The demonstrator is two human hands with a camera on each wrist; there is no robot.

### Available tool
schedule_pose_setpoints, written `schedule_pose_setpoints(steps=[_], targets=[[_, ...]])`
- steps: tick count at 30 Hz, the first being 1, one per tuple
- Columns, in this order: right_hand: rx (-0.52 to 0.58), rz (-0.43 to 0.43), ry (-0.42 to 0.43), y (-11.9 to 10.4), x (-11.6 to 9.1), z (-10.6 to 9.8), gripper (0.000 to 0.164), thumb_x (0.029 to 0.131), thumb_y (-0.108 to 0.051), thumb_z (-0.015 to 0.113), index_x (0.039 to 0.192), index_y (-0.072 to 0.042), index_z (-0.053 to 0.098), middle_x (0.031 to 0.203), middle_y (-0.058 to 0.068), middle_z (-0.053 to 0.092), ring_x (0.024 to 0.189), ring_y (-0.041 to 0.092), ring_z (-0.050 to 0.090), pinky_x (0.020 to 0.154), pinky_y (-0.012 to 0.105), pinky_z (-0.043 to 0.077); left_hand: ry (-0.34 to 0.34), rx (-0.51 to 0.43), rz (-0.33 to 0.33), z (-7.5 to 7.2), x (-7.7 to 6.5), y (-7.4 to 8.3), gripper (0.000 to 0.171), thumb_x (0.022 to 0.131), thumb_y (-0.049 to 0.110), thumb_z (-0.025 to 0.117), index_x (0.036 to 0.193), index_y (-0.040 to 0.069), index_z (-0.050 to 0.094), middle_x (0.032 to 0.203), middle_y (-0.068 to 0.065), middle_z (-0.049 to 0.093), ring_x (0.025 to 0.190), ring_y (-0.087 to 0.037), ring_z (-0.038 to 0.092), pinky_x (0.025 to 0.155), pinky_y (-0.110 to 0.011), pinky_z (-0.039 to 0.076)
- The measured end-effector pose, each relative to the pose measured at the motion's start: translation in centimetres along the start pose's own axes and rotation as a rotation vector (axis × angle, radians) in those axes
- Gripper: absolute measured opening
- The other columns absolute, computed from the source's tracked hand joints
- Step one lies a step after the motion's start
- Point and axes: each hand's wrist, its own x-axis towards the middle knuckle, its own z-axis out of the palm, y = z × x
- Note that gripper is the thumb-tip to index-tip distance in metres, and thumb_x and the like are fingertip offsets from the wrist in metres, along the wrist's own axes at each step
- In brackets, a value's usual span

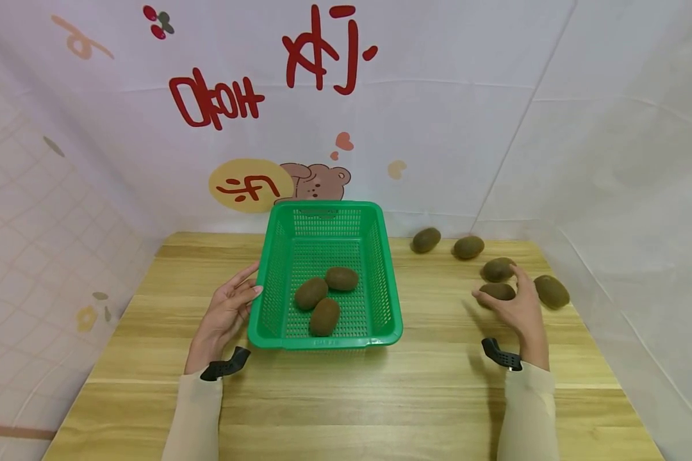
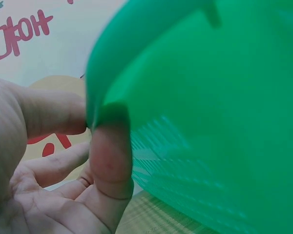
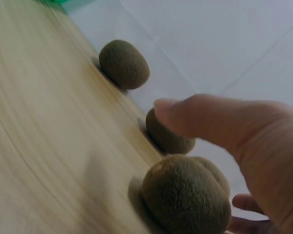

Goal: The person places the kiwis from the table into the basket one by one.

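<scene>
A green plastic basket with mesh walls holds three brown kiwis, among them a kiwi lying toward its middle. On the basket's left side, my left hand pinches the rim between thumb and finger; the left wrist view shows a fingertip right at the rim. At the right, my right hand reaches over a near kiwi, thumb and fingers spread apart around it. In the right wrist view the thumb stands above the closest kiwi, with a gap between them.
Behind the right hand's kiwi lies another kiwi, and one more kiwi sits right of the hand. Farther back are a kiwi and a kiwi near the white printed backdrop. Everything stands on a wooden table.
</scene>
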Motion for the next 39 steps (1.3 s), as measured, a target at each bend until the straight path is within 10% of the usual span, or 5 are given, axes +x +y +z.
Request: schedule_pose_setpoints(steps=[11, 39], targets=[[-0.043, 0.084, -0.019, 0.85, -0.39, -0.16, 0.084, 0.090, -0.049, 0.077, 0.150, 0.000, 0.045, 0.149, 0.037, 0.042, 0.133, 0.054, 0.043, 0.101, 0.066, 0.046, -0.005, -0.011, 0.002, -0.05, 0.12, -0.07, 0.073, 0.101, -0.003, 0.059, 0.162, -0.003, 0.019, 0.113, -0.004, 0.069, 0.097, -0.010, 0.072, 0.081, -0.022, 0.063], [0.002, 0.074, -0.021, 0.22, -0.21, -0.30, 0.086, 0.087, -0.058, 0.077, 0.151, -0.009, 0.048, 0.150, 0.033, 0.045, 0.133, 0.049, 0.048, 0.098, 0.059, 0.050, -0.019, -0.022, 0.011, -0.07, 0.06, -0.05, 0.074, 0.101, -0.005, 0.059, 0.162, -0.004, 0.017, 0.114, -0.004, 0.069, 0.096, -0.010, 0.072, 0.080, -0.021, 0.063]])
